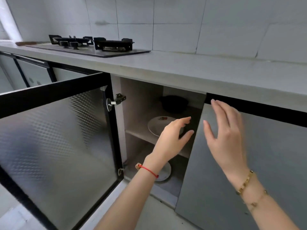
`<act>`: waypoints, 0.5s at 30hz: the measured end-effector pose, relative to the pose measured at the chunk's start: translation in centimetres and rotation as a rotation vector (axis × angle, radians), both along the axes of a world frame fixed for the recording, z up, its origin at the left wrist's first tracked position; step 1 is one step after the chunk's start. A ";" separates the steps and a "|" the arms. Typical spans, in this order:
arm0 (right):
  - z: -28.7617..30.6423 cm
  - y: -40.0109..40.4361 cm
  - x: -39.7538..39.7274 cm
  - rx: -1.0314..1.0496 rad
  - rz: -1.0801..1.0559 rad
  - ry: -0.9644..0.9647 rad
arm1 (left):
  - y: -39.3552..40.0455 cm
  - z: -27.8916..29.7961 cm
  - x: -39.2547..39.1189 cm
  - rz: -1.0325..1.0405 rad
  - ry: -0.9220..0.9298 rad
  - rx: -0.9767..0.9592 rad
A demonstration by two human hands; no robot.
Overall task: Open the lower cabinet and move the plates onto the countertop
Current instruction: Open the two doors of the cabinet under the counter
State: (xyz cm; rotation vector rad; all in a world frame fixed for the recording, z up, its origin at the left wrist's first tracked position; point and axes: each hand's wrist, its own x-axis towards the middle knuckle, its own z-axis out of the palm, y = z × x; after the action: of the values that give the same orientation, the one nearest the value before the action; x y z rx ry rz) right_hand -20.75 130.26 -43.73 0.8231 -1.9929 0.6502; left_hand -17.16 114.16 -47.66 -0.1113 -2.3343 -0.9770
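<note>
The lower cabinet's left door (54, 136), black-framed with textured glass, stands swung wide open toward me. Inside, a white plate with a flower print (157, 125) lies on the middle shelf (141, 136). A second white plate (165, 171) rests on the cabinet floor, partly hidden by my left wrist. My left hand (172, 140) reaches into the opening just in front of the upper plate, fingers apart, holding nothing. My right hand (224, 136) hovers open before the shut right door (265, 163). The grey countertop (182, 70) runs above.
A black pot (173, 103) sits at the back of the upper shelf space. A gas hob (93, 44) with black grates occupies the countertop's left part. White tiled wall behind. More shut cabinet doors (31, 72) lie to the far left.
</note>
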 end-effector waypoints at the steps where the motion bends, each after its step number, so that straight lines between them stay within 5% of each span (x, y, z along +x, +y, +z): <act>1: 0.1 0.2 -0.3 0.011 -0.027 0.011 | 0.5 0.2 -0.9 -0.023 -0.006 0.009; 15: 1.3 0.1 0.4 0.129 -0.206 -0.012 | 1.3 2.2 -3.6 -0.192 -0.040 0.112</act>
State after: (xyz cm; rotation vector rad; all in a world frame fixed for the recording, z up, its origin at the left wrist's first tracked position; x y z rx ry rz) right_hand -20.32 130.41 -42.45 0.6782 -2.1136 0.4121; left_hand -20.79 115.44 -45.49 -0.2770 -2.3312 -1.2118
